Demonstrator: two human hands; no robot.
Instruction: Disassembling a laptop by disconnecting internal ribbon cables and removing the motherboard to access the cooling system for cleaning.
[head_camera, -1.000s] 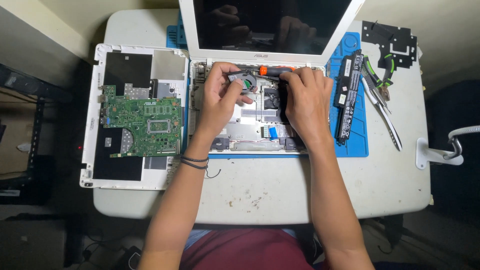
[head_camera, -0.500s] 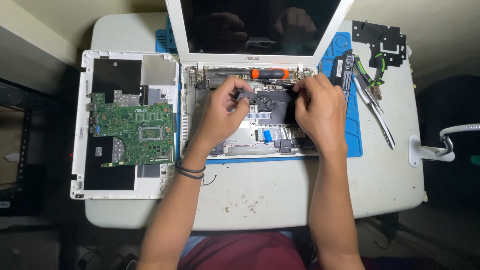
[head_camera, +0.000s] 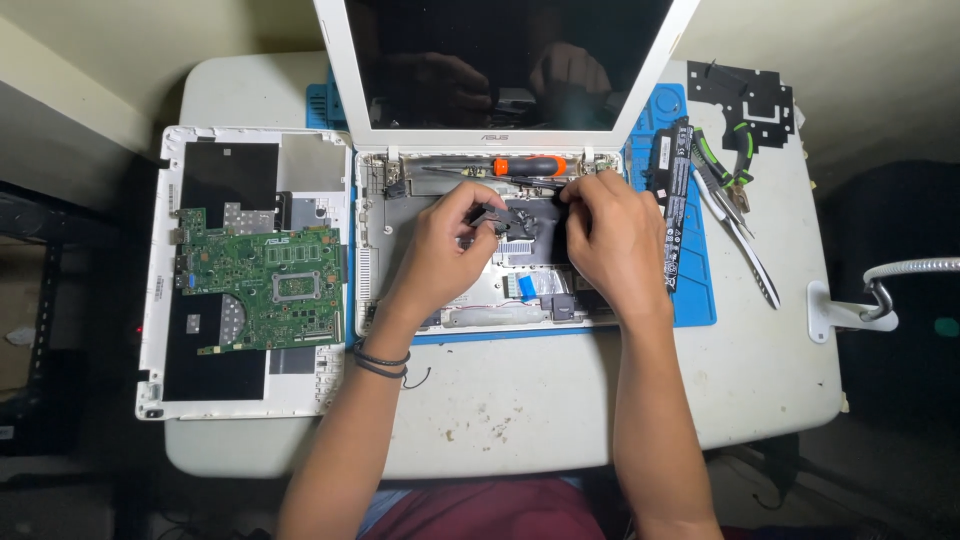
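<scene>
An opened white laptop base (head_camera: 372, 262) lies in front of me with its dark screen (head_camera: 500, 60) standing up behind it. My left hand (head_camera: 445, 245) pinches a small black part (head_camera: 505, 220) over the middle of the base. Just to the right of that part, my right hand (head_camera: 610, 235) has its fingers curled down against the laptop's inside; I cannot tell whether it holds anything. An orange-handled screwdriver (head_camera: 528, 166) lies along the hinge, just behind both hands.
A second white laptop shell (head_camera: 160, 390) with a green circuit board (head_camera: 262, 275) lies at the left. A blue mat (head_camera: 700, 290) carries a long black battery (head_camera: 672, 200). Pliers and tweezers (head_camera: 735, 215) and a black sheet (head_camera: 750, 100) lie at the right. A clamp (head_camera: 850, 310) grips the table's edge.
The camera view has shifted, so everything sits lower in the frame. Both hands stay over the laptop base, fingers working at the small black part near the hinge.
</scene>
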